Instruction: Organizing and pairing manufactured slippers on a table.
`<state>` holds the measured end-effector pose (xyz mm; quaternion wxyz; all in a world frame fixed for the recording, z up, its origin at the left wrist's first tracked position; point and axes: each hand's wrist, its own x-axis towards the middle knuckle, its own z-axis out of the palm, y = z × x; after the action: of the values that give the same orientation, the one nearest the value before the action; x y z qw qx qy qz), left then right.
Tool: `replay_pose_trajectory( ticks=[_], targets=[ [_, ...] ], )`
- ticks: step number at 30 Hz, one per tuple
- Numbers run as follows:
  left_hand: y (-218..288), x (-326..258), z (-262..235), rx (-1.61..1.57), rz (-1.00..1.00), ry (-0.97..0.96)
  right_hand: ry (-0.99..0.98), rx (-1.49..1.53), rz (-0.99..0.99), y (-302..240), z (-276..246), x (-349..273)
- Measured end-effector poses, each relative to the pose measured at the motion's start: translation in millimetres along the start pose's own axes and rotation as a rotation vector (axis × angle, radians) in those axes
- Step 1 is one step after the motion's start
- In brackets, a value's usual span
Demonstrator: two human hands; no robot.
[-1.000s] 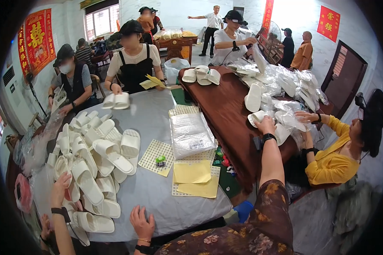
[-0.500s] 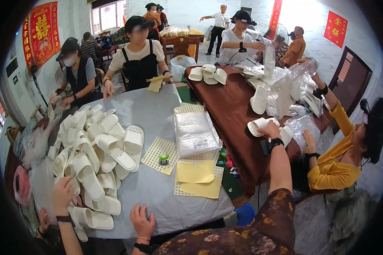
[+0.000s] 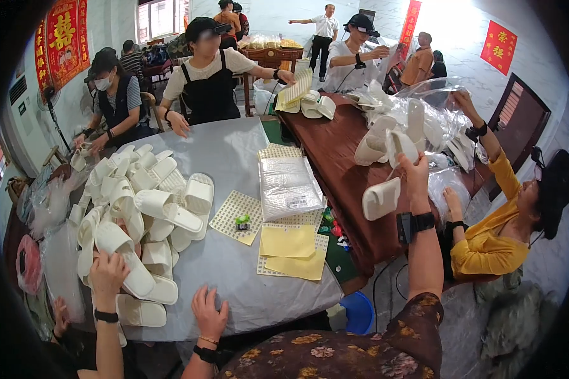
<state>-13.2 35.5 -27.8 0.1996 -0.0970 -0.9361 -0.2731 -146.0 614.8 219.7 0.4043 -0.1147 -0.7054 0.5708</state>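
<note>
Raised above the brown-covered table, my right hand [image 3: 413, 172] grips a pair of white slippers [image 3: 382, 199]. One of the pair hangs down toward me, and the other [image 3: 401, 149] points away. My left hand [image 3: 209, 311] rests palm down on the near edge of the grey-covered table [image 3: 221, 284], fingers apart and holding nothing. To its left lies a big heap of white slippers [image 3: 146, 243]. A co-worker's hand [image 3: 110, 273] touches one slipper in that heap.
Yellow sheets [image 3: 289, 256], a silver padded mailer [image 3: 289, 188] and sticker sheets [image 3: 237, 211] lie mid-table. On the brown-covered table [image 3: 335, 142], bagged slippers [image 3: 417, 120] pile up before a person in yellow [image 3: 496, 243] holding clear plastic. A blue bin [image 3: 358, 312] stands below.
My right hand has lifted the slippers off the brown-covered table. My left hand has barely moved. Across from me, a co-worker has swung sheets rightward over other slippers. The left co-worker's hand has shifted.
</note>
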Motion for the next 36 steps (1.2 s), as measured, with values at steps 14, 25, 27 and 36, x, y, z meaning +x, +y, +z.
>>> replay_pose_trajectory(
  ticks=[14, 25, 27, 36],
  targets=[
    [91.7, 42.4, -10.3, -0.688, 0.120, -0.463, -0.462, 0.519, -0.151, -164.3, 133.4, -241.4],
    [46.1, 5.6, -8.3, -1.623, -0.581, -0.513, -0.777, 0.586, 0.098, -110.0, 169.8, -335.2],
    [44.3, -3.3, -21.9, -1.698, -0.584, -0.513, -0.763, 0.566, 0.085, -104.9, 174.3, -336.0],
    [37.8, -15.9, -14.8, -1.824, -0.575, -0.493, -0.699, 0.502, 0.092, -83.4, 180.2, -343.5]
  ],
)
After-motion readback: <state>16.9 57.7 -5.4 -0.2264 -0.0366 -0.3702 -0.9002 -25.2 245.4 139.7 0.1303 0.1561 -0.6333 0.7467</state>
